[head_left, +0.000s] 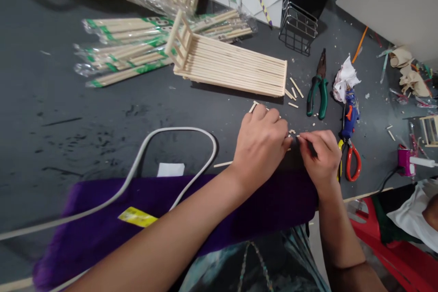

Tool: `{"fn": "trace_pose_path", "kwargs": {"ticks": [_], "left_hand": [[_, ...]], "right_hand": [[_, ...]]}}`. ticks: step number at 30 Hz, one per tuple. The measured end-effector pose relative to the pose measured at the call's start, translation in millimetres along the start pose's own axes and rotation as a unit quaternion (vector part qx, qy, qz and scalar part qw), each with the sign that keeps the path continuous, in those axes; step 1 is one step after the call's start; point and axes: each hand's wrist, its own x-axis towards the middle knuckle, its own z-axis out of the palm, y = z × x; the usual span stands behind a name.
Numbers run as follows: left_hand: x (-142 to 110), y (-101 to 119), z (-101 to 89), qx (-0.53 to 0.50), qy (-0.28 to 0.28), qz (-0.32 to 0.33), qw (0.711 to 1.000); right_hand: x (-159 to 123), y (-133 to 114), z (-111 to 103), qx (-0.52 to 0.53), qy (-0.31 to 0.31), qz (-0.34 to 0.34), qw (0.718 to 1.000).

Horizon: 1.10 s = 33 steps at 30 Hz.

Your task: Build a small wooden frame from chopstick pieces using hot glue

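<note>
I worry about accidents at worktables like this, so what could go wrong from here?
The left forearm appears to cross the white cable, so a sweep might drag it. The short stick pieces lie loose near the left hand and could be brushed away. If the right hand swings outward, it might knock the red-handled tool beside it.

White cable (pixel 167 128) across purple cloth (pixel 270 210); red chair (pixel 400 260) at right

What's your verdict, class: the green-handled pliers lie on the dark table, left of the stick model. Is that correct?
Wrong side: in the head view, the green-handled pliers lie on the dark table, right of the stick model.
</note>
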Motion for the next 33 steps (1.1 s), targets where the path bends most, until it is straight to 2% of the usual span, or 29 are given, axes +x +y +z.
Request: {"fn": "trace_pose_path", "kwargs": {"ticks": [10, 23, 33], "left_hand": [[0.5, 1.8, 5.2, 0.012, -0.016, -0.022, 1.000], [1.0, 1.3, 5.9, 0.002, 0.005, 0.001, 1.000], [1.4, 2.0, 3.6, -0.001, -0.012, -0.008, 1.000]], "right_hand": [[-0.4, -0.7, 0.9, -0.004, -0.008, -0.002, 1.000], [-0.7, -0.1, 3.0, 0.006, -0.038, 0.014, 0.999], [-0.8, 0.1, 3.8, -0.016, -0.036, -0.008, 0.999]]}}
